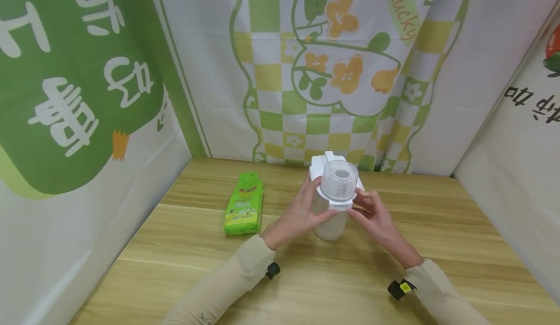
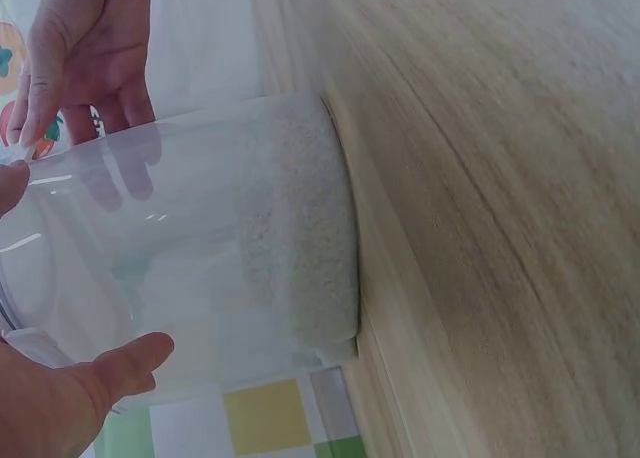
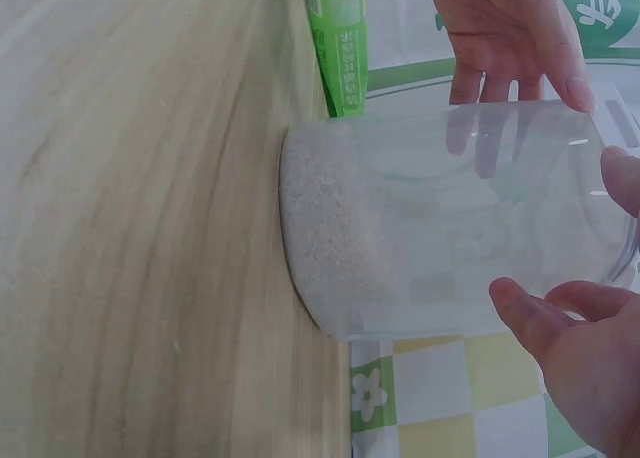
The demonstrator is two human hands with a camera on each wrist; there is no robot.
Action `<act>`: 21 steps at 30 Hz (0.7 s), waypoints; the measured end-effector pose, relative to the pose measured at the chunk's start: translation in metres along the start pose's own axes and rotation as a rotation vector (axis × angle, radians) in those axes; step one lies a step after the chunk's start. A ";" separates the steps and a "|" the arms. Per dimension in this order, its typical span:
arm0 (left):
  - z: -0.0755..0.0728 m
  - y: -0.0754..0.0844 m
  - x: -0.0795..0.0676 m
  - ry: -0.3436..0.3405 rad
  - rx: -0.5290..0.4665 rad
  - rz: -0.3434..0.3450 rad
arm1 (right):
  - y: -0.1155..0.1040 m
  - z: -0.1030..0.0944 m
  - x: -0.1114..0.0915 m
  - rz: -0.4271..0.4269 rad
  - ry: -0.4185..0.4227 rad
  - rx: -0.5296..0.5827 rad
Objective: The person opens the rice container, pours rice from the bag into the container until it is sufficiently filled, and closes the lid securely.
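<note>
A clear plastic storage jar [image 1: 329,228] stands upright on the wooden table, with white rice-like grains [image 3: 325,193] filling its lower part. On it sits a white lid [image 1: 341,205] topped by a clear measuring cup [image 1: 339,181]. My left hand [image 1: 302,207] grips the lid's left side, its thumb at the front tab. From the right, my right hand [image 1: 374,217] holds the lid's edge, with its thumb also near that tab. Both wrist views show fingers along the jar's upper walls; the left hand [image 2: 70,393] and right hand [image 3: 585,363] lie on opposite sides.
A green packet [image 1: 244,206] with printed labels lies left of the jar on the wooden table [image 1: 183,247]. Patterned cloth [image 1: 280,87] hangs behind the table, and printed cloths hang at both sides. Each sleeve has a small black device strapped near the wrist.
</note>
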State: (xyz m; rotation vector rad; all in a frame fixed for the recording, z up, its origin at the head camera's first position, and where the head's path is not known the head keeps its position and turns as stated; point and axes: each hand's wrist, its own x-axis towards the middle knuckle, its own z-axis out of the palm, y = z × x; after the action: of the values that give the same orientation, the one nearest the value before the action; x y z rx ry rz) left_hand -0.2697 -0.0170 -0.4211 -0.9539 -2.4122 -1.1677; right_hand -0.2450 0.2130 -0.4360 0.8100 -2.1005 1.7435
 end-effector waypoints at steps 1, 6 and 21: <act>0.000 0.000 0.000 0.002 0.000 0.006 | 0.000 0.000 0.001 0.001 0.002 0.001; -0.002 -0.002 0.001 -0.004 -0.018 0.032 | -0.001 -0.002 0.003 0.029 -0.004 -0.022; -0.006 -0.003 0.002 -0.077 -0.038 -0.047 | -0.002 -0.005 -0.002 -0.024 -0.055 -0.097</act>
State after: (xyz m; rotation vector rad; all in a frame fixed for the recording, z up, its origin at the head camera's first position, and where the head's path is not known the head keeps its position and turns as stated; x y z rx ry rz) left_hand -0.2730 -0.0221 -0.4181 -0.9761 -2.4937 -1.2182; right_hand -0.2434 0.2176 -0.4345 0.8605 -2.1829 1.6110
